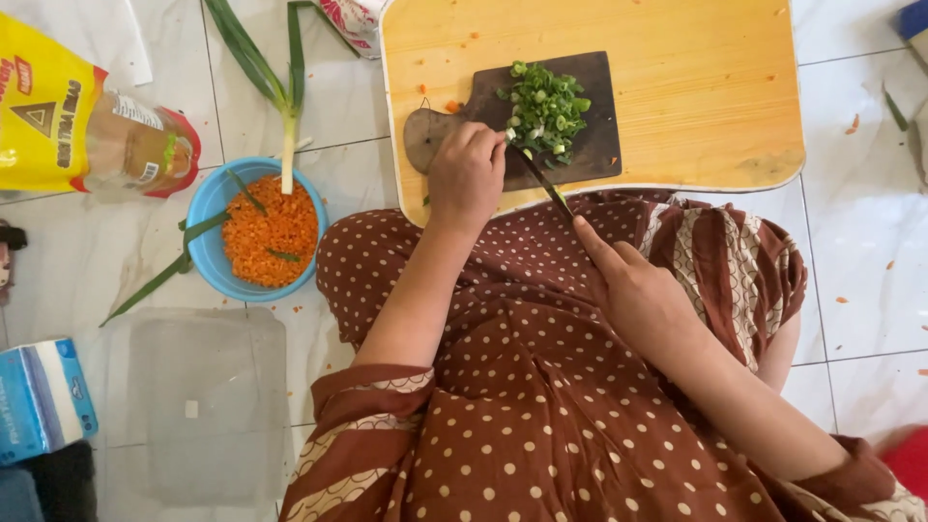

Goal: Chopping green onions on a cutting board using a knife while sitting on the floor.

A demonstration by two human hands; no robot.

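Note:
A pile of chopped green onion lies on a small dark cutting board, which rests on a low light wooden table. My left hand is curled at the near edge of the dark board, its fingertips holding green onion pieces beside the pile. My right hand grips a knife with the index finger stretched along its back. The blade points up toward the pile and meets the greens next to my left fingertips.
A blue bowl of finely chopped carrot sits on the tiled floor at left, with a whole leek leaning in it. A yellow oil pouch, a clear plastic lid and a blue box lie farther left.

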